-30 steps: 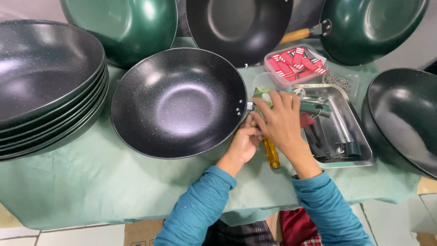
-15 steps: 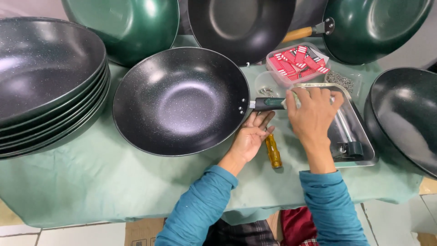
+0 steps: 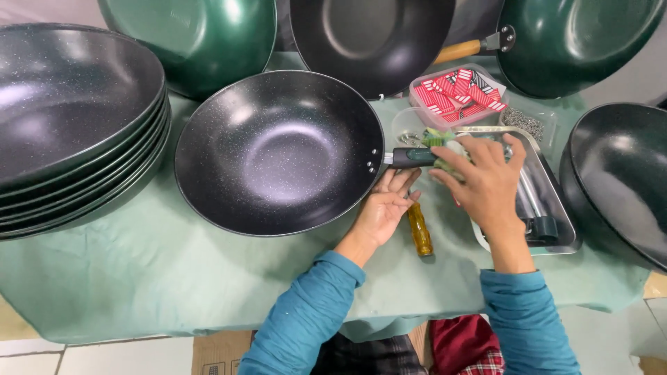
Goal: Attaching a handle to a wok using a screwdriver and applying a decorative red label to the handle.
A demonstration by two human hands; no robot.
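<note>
A black speckled wok (image 3: pixel 278 153) lies on the green tablecloth (image 3: pixel 139 278) in front of me, its short dark handle stub (image 3: pixel 410 157) pointing right. My left hand (image 3: pixel 384 208) rests palm-up just under the stub, fingers spread, beside the wok's rim. My right hand (image 3: pixel 483 182) is curled over a greenish handle piece (image 3: pixel 439 139) at the end of the stub. An amber-handled screwdriver (image 3: pixel 420 229) lies on the cloth between my wrists.
A stack of dark woks (image 3: pixel 69 125) fills the left. Green and black woks (image 3: pixel 201 38) lean at the back; another wok (image 3: pixel 615 180) sits at the right. A metal tray (image 3: pixel 549 201), a box of red tags (image 3: pixel 458 94) and a small clear dish (image 3: pixel 410 125) stand nearby.
My right hand has shifted right along the handle stub, exposing the dark stub. My left hand opened and turned palm-up beneath it. The view moved slightly closer.
</note>
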